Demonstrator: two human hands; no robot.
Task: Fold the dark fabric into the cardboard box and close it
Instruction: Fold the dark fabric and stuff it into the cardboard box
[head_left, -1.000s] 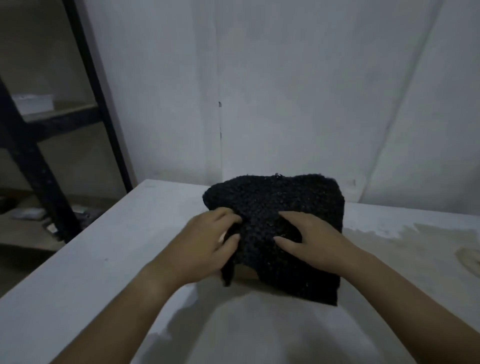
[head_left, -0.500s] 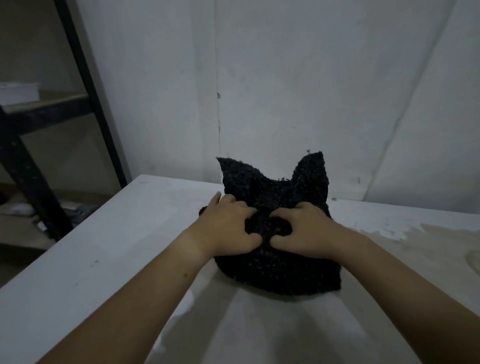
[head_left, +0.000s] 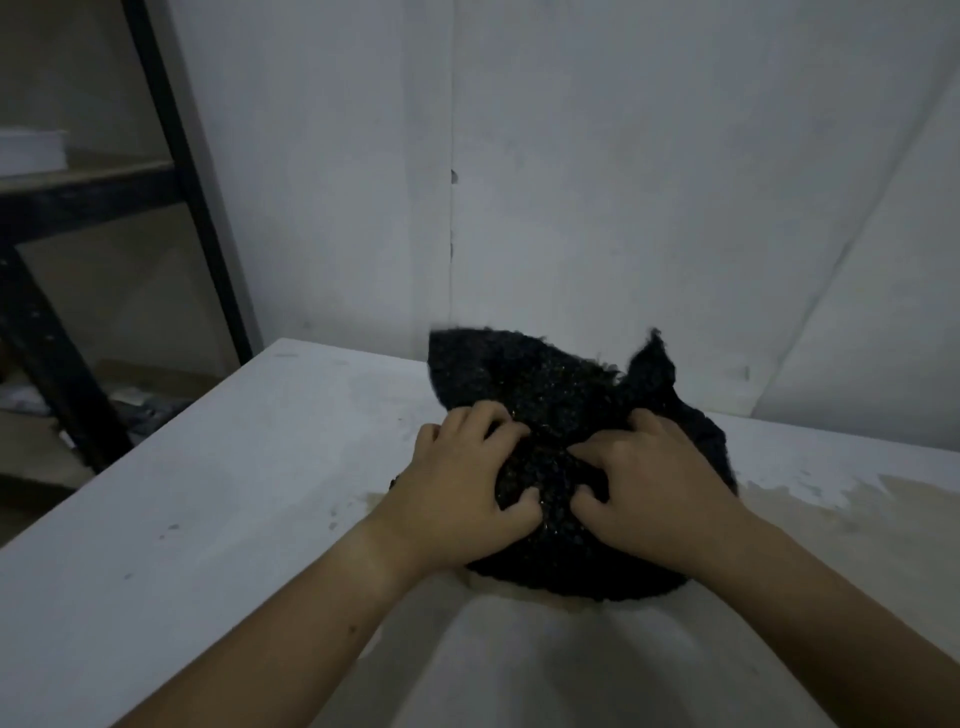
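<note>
Both left hand (head_left: 462, 501) and right hand (head_left: 657, 499) clutching bunched dark fabric (head_left: 545, 384); box hidden.

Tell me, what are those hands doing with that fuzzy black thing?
A person is bunching up a dark fabric on a white table. The left hand and right hand sit side by side on top of it, with the fingers curled down into the middle of the heap. Two corners of the fabric stick up at the back. It is not yet folded flat, and no box can be seen from here; the fabric hides whatever is under it.
</note>
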